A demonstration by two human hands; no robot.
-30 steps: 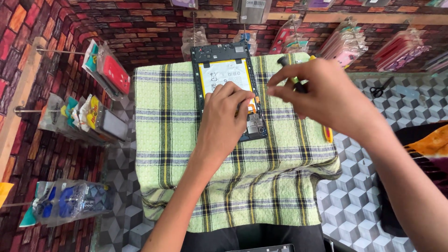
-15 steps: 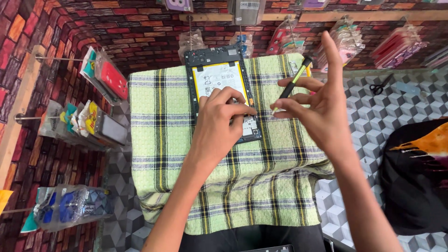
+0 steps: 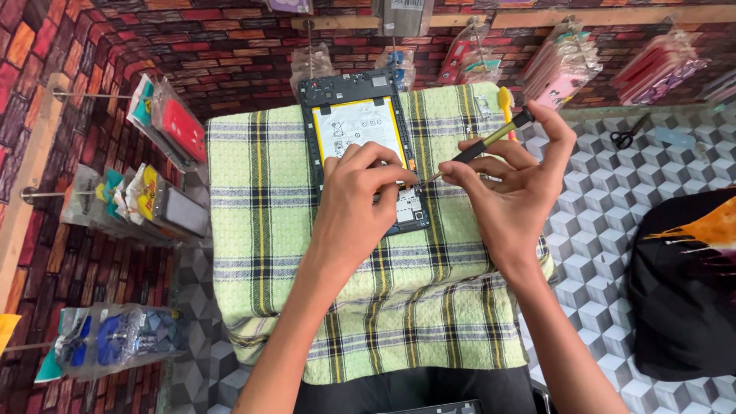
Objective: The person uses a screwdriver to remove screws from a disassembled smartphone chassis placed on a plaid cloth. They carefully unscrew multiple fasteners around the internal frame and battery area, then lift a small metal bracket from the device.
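An opened tablet (image 3: 354, 123) lies back-up on a green plaid cloth (image 3: 268, 253), its white battery and dark circuit boards exposed. My left hand (image 3: 360, 207) rests on the tablet's lower part, fingertips pinched over the board near its right edge. My right hand (image 3: 512, 192) holds a small screwdriver (image 3: 491, 139) with a yellow and black handle. The screwdriver's thin tip points down-left and meets the tablet next to my left fingertips. The lower end of the tablet is hidden under my left hand.
A second yellow-handled tool (image 3: 506, 103) lies on the cloth's far right corner. Black scissors (image 3: 629, 134) lie on the cube-patterned surface at right, near a black and orange bag (image 3: 686, 284). Packaged phone cases (image 3: 165, 126) hang on pegs along the brick-patterned walls.
My right hand has turned the screwdriver and brought its tip down to the tablet beside my left fingers. My left hand has stayed on the tablet's lower part.
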